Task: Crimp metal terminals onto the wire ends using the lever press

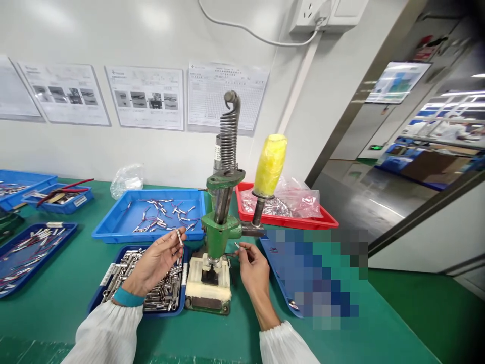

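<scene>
A green hand press [221,230] with a coil spring and a yellow-wrapped lever handle [270,164] stands on the green table. My left hand [156,263] hovers left of the press, above a blue tray of metal sleeves [113,275], and pinches one small metal sleeve [179,236] between thumb and fingers. My right hand [253,268] is just right of the press base, fingers pinched on a thin wired part [238,246] pointing toward the white fixture [208,280] under the ram.
A larger blue tray [113,225] with several wired parts lies behind my left hand. A red tray [299,220] holds plastic bags at the right. More blue trays [22,253] sit far left. A blurred patch covers the tray beside my right hand. The table edge runs along the right.
</scene>
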A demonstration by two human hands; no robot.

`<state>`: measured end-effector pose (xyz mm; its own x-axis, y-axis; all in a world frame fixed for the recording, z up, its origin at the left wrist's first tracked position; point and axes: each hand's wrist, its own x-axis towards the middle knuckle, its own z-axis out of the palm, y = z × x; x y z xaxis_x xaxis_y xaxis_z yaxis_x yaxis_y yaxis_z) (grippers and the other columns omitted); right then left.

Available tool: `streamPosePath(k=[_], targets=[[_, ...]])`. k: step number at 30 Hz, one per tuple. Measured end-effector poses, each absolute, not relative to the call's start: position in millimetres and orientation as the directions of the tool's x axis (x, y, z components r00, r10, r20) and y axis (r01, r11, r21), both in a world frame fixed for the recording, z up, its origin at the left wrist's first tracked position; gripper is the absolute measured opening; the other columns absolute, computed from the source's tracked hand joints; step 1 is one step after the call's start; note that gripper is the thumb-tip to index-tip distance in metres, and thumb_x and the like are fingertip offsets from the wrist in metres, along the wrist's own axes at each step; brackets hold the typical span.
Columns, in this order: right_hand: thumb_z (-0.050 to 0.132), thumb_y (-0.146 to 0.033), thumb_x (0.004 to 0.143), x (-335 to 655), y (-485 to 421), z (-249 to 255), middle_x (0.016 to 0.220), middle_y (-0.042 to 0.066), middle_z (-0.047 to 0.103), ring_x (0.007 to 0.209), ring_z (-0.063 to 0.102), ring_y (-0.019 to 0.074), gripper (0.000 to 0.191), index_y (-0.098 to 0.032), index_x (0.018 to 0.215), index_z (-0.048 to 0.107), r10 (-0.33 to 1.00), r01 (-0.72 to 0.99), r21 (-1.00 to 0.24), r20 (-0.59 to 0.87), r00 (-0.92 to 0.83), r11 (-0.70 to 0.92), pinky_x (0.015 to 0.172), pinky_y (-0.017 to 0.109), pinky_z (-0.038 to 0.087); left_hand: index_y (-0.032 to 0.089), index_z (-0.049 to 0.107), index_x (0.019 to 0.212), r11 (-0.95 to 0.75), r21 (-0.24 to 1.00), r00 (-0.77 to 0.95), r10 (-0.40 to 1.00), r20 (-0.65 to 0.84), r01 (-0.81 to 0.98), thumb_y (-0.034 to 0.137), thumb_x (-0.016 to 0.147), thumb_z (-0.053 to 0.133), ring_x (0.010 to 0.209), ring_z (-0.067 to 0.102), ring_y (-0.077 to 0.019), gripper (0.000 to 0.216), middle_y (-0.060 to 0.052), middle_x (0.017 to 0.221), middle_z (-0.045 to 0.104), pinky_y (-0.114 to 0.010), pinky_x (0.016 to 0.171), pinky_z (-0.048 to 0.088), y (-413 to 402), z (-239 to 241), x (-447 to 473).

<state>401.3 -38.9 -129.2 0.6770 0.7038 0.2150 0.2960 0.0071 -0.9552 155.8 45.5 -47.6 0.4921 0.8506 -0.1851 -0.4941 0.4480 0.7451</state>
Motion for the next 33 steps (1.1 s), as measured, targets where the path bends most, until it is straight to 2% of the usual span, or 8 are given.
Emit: streamPosePath(k=[5,11,17,24,33], targets=[[0.054,-0.052,0.088,401.9,-38.4,-132.0,0.083,0.01,0.076,0.071,0.068,0.0241,0.041,-0.016,0.1,0.07,0.71,0.3,-0.954,0.216,0.671,0.007,0.07,0.033,0.052,0.015,0.076,0.108,0.415,0.771,0.488,0.859,-0.156,-0.483,0.018,0.079,0.084,0.077,0.068,-0.0102,0.03,-0.005,0.093,0.075,-0.021,0.072,0.061,41.5,-44.5,156.7],[0.055,-0.052,0.087,401.7,-38.5,-131.8,0.083,0.01,0.076,0.073,0.07,0.0253,0.04,-0.017,0.098,0.07,0.708,0.301,-0.953,0.224,0.67,0.016,0.07,0.033,0.051,0.016,0.077,0.095,0.356,0.823,0.459,0.878,-0.133,-0.443,0.029,0.063,0.096,0.074,0.067,-0.0101,0.04,-0.004,0.089,0.076,-0.019,0.072,0.059,42.6,-46.7,158.4],[0.055,-0.051,0.087,400.5,-38.0,-128.4,0.082,0.009,0.076,0.074,0.07,0.026,0.039,-0.017,0.097,0.071,0.703,0.314,-0.949,0.232,0.673,0.012,0.071,0.033,0.051,0.015,0.075,0.09,0.307,0.862,0.456,0.884,-0.102,-0.404,0.037,0.061,0.097,0.077,0.067,-0.0104,0.042,-0.004,0.088,0.075,-0.019,0.074,0.058,39.9,-49.2,158.7],[0.054,-0.05,0.087,399.9,-38.6,-128.0,0.082,0.009,0.077,0.077,0.071,0.0264,0.037,-0.018,0.097,0.07,0.703,0.317,-0.948,0.226,0.674,0.002,0.073,0.034,0.051,0.015,0.075,0.085,0.31,0.844,0.416,0.902,-0.116,-0.437,0.034,0.057,0.099,0.065,0.06,-0.0063,0.042,0.002,0.076,0.067,-0.016,0.065,0.055,40.7,-52.6,161.2],[0.054,-0.05,0.086,400.4,-38.6,-128.3,0.081,0.008,0.077,0.076,0.071,0.0261,0.036,-0.018,0.097,0.069,0.707,0.318,-0.948,0.227,0.67,0.003,0.073,0.034,0.051,0.016,0.077,0.089,0.341,0.824,0.379,0.91,-0.167,-0.454,0.026,0.057,0.098,0.069,0.067,-0.0086,0.04,-0.001,0.084,0.073,-0.018,0.067,0.06,42.2,-55.3,161.3]])
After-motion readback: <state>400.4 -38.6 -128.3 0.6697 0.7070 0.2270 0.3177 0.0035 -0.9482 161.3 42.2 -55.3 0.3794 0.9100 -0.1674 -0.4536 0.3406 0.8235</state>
